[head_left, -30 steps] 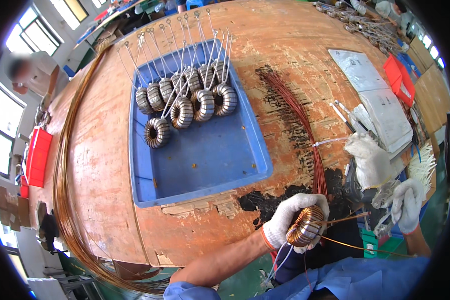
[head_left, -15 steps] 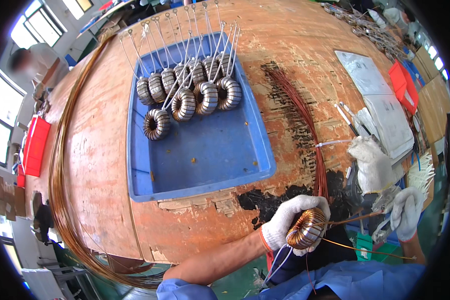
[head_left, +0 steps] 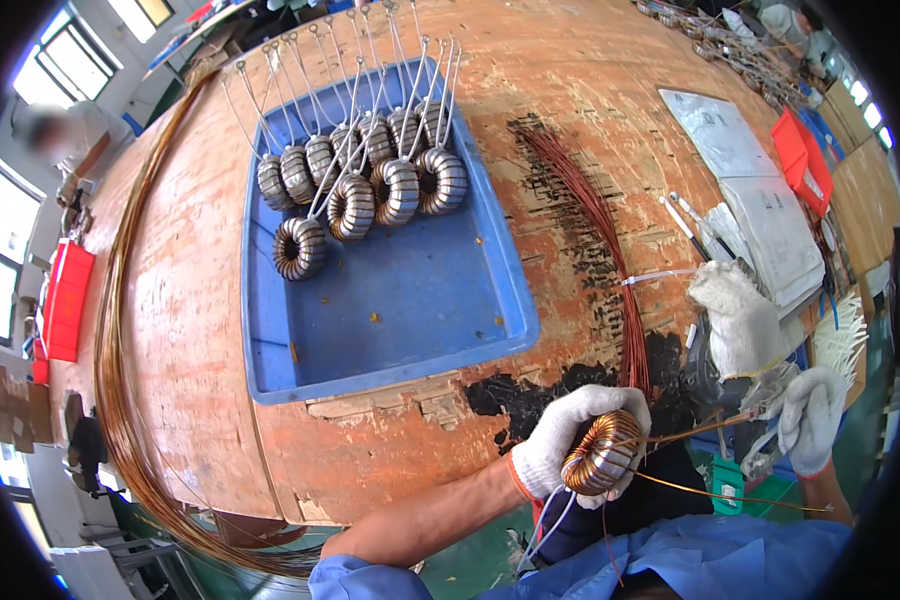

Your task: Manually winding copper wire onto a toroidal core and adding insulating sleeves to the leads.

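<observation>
My left hand [head_left: 570, 432], in a white knit glove, is closed around a ring-shaped copper coil [head_left: 596, 462] in front of the table's near edge. Two white sleeved leads [head_left: 550, 530] hang from the coil. A copper wire [head_left: 705, 430] runs taut from it to my right hand [head_left: 812, 418], also white-gloved, whose fingers are closed at the wire's far end; the grip itself is partly hidden. Below, a thinner loose copper wire [head_left: 735, 493] sticks out toward my right forearm. A crumpled clear plastic piece [head_left: 770, 388] lies beside the right hand.
A blue tray [head_left: 390, 378] holds several finished coils [head_left: 397, 190] with upright leads. Reddish wires [head_left: 610, 235] lie to its right, a long copper bundle [head_left: 120, 290] to its left. Papers [head_left: 765, 235], a white cloth bundle [head_left: 735, 310] and a red bin [head_left: 802, 165] stand at right. A person [head_left: 70, 140] is at far left.
The whole view has shifted slightly, so the tray and table sit a little further left. Both hands keep their grip; the coil is turned slightly.
</observation>
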`<act>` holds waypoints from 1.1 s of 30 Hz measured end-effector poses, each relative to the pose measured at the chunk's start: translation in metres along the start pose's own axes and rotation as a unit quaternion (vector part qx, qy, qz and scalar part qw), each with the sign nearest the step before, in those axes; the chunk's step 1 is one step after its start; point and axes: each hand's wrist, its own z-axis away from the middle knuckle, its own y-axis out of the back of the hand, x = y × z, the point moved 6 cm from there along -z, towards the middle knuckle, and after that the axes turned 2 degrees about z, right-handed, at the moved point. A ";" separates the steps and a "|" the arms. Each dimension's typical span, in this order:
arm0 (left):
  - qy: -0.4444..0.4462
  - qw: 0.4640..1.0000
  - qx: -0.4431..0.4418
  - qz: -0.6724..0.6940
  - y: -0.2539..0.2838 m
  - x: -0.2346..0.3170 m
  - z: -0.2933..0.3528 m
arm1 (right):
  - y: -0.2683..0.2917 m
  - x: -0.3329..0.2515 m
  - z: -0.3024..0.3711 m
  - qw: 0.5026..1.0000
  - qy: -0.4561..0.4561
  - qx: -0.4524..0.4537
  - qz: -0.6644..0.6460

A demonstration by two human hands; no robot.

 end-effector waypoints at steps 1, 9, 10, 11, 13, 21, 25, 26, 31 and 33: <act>0.002 1.000 -0.004 0.009 0.000 -0.001 0.000 | 0.000 -0.001 0.000 1.000 0.012 0.000 0.003; 0.007 1.000 -0.012 0.022 0.000 -0.004 0.000 | 0.001 -0.001 0.001 1.000 -0.008 -0.007 -0.002; 0.007 1.000 -0.012 0.019 0.000 -0.004 0.001 | 0.001 -0.001 0.001 1.000 -0.007 -0.010 -0.001; 0.005 1.000 -0.017 0.011 0.000 -0.003 0.001 | 0.000 -0.002 0.001 1.000 -0.006 -0.012 0.000; 0.005 1.000 -0.018 0.019 -0.002 -0.002 0.001 | 0.000 -0.003 0.001 1.000 0.000 -0.012 0.006; 0.003 1.000 0.013 0.022 -0.003 -0.001 0.002 | -0.003 -0.005 0.001 1.000 0.017 -0.010 0.020; -0.003 1.000 0.007 0.026 -0.001 0.000 0.001 | -0.003 -0.004 0.001 1.000 0.024 -0.010 0.015; -0.009 1.000 -0.004 0.020 -0.002 0.000 0.001 | -0.003 -0.005 0.001 0.999 0.038 -0.010 0.011; -0.015 0.999 -0.003 0.031 0.000 -0.001 0.002 | -0.002 -0.002 0.003 1.000 0.021 -0.003 0.021; -0.017 0.999 -0.001 0.038 -0.001 -0.001 0.002 | -0.002 -0.001 0.003 1.000 0.016 -0.004 0.017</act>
